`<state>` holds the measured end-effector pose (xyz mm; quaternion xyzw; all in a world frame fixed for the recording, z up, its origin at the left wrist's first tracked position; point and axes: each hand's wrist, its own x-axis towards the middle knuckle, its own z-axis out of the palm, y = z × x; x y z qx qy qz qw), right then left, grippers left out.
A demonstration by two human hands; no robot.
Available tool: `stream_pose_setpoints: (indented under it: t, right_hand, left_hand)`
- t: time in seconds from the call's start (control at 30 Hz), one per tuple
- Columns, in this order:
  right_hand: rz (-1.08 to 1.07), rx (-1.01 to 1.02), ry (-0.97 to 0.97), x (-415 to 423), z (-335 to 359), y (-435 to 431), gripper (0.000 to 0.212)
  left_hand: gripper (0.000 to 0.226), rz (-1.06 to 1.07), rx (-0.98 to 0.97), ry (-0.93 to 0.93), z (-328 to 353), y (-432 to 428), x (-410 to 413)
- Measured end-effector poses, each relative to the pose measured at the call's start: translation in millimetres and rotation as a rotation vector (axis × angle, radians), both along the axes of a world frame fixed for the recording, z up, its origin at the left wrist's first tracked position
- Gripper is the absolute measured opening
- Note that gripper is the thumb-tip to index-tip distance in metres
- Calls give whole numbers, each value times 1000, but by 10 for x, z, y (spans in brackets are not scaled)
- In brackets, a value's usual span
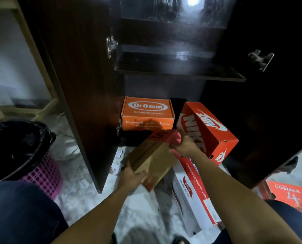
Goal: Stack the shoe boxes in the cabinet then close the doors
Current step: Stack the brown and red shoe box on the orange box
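The left hand (pixel 131 176) and right hand (pixel 185 145) gripped a brown cardboard shoe box (pixel 153 155) before the dark wooden cabinet (pixel 173 70). Next, it probably needed seating atop the orange cardboard box (pixel 147 113) by the cabinet floor's left edge.

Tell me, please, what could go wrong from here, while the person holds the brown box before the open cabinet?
1. The brown box is tilted, with the left hand at its near corner and the right hand at its red end; it may slip.
2. The Nike box leans tilted beside the Dr Osha box; the brown box could bump it over.
3. The Nike box seems partly outside the cabinet, so the right door may not close.
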<state>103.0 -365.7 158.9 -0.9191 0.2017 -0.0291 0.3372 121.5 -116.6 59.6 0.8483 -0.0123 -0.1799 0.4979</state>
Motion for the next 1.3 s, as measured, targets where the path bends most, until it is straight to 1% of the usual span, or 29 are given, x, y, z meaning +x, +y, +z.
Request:
stream_pose_setpoints:
  t: [0.07, 0.1, 0.13, 0.2, 0.23, 0.3, 0.33, 0.37, 0.43, 0.47, 0.53, 0.6, 0.7, 0.73, 0.8, 0.83, 0.9, 0.93, 1.07, 1.13, 1.23, 1.3]
  right_hand:
    - [-10, 32, -29, 107, -115, -19, 67]
    - [-37, 67, -41, 144, -141, -11, 71]
    - [-62, 100, -44, 170, -144, 1, 72]
    - [-84, 101, -69, 253, -192, -29, 76]
    - [-77, 97, -83, 289, -210, -43, 82]
    - [-123, 153, -123, 370, -316, -99, 100]
    - [-129, 180, -138, 392, -379, -121, 105]
    - [-127, 189, -129, 399, -389, -116, 105]
    - [-105, 135, -97, 388, -346, -88, 105]
    - [-99, 119, -83, 393, -335, -104, 109]
    - [-103, 103, -60, 408, -327, -152, 123]
    - [-133, 54, -18, 418, -279, -151, 138]
    - [-180, 21, 62, 366, -186, -100, 142]
    - [-176, 35, 76, 330, -143, -75, 146]
    - [-168, 46, 97, 253, -98, -74, 160]
    - [-162, 29, 93, 195, -92, -103, 162]
    - [-147, 27, 49, 44, -74, -183, 155]
    - [-147, 57, 16, -39, -54, -222, 154]
    - [-184, 112, -71, -386, 137, -280, 159]
    - [-190, 124, -122, -511, 192, -294, 154]
    - [-221, 139, -206, -622, 244, -344, 138]
    - [-263, 169, -251, -615, 271, -382, 137]
  left_hand:
    - [99, 18, -24, 25, 38, -62, -64]
    - [95, 34, -31, 33, 36, -100, -77]
    - [93, 52, -32, 47, 24, -129, -73]
    - [89, 82, -35, 73, -20, -179, -35]
    - [85, 91, -42, 79, -38, -185, -17]
    - [73, 113, -62, 106, -92, -188, 18]
    - [69, 124, -65, 127, -128, -177, 25]
    - [66, 131, -63, 141, -146, -167, 20]
    - [60, 123, -63, 150, -210, -154, 15]
    - [58, 117, -69, 150, -255, -142, 13]
    - [57, 101, -87, 146, -333, -109, 2]
    - [62, 85, -107, 135, -360, -72, -14]
    - [65, 82, -159, 115, -314, -26, -55]
    - [67, 98, -171, 95, -284, -7, -69]
    - [77, 125, -197, 38, -213, 6, -78]
    - [80, 134, -213, 16, -182, 6, -77]
    - [78, 160, -271, -15, -83, -5, -70]
    - [81, 178, -291, -40, -27, -20, -57]
    - [117, 183, -322, -128, 259, -109, -16]
    - [128, 186, -294, -173, 428, -176, -14]
    - [133, 151, -270, -232, 614, -288, 33]
    - [132, 114, -237, -270, 736, -349, 174]
